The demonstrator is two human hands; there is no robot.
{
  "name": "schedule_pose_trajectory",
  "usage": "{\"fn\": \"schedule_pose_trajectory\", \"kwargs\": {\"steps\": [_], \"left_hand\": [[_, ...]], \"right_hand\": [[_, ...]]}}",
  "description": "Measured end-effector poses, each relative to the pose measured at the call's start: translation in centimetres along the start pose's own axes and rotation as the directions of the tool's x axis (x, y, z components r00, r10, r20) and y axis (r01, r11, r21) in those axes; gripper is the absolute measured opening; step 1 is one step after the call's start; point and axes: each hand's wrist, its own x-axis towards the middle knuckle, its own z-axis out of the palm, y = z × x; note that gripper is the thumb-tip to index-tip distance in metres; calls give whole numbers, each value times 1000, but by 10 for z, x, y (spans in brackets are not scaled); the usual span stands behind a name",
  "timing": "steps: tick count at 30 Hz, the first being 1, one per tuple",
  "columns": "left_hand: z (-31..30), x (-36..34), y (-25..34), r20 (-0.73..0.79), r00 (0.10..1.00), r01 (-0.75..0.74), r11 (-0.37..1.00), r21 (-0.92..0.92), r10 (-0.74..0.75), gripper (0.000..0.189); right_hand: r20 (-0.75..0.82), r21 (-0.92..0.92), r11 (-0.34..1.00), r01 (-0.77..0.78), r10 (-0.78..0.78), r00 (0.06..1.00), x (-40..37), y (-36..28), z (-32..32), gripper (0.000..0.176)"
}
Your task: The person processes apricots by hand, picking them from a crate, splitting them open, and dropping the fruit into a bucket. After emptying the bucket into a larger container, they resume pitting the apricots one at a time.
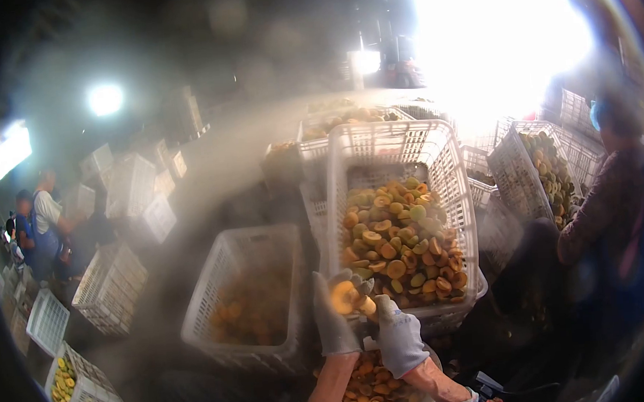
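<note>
My left hand (336,314), in a pale glove, is closed round several orange fruit halves (347,298) at the near edge of a white crate. Close beside it on the right, my right hand (399,336), in a white glove, has its fingers bent at the held fruit; glare and blur hide what its fingertips hold, if anything. Cut fruit halves (402,240) fill the lower part of the tilted white crate (459,185) just beyond both hands. Beneath my wrists is a round bowl (434,356) with more orange halves (374,386).
Left of the hands stands another white crate (196,308) with fruit in it. A person (617,205) sits at the right by a tilted crate (512,171) of fruit. Two people (46,218) stand far left among stacked crates (110,291). Haze blurs the middle.
</note>
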Motion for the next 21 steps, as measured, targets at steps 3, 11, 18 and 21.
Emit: {"fn": "schedule_pose_trajectory", "kwargs": {"steps": [3,11,18,21], "left_hand": [[1,-3,1,23,997,-71,993,97,69,53],[7,-17,4,92,983,-179,958,224,162,48],[-13,-13,-23,223,880,-475,757,449,419,43],[15,-37,-6,242,906,-419,813,404,347,43]], "right_hand": [[5,19,998,-52,52,999,0,11,16,27],[86,135,989,-63,52,995,-2,3,6,22],[305,299,952,-62,-34,952,2,-1,-33,17],[468,450,864,-226,-13,884,-2,0,-44,15]]}}
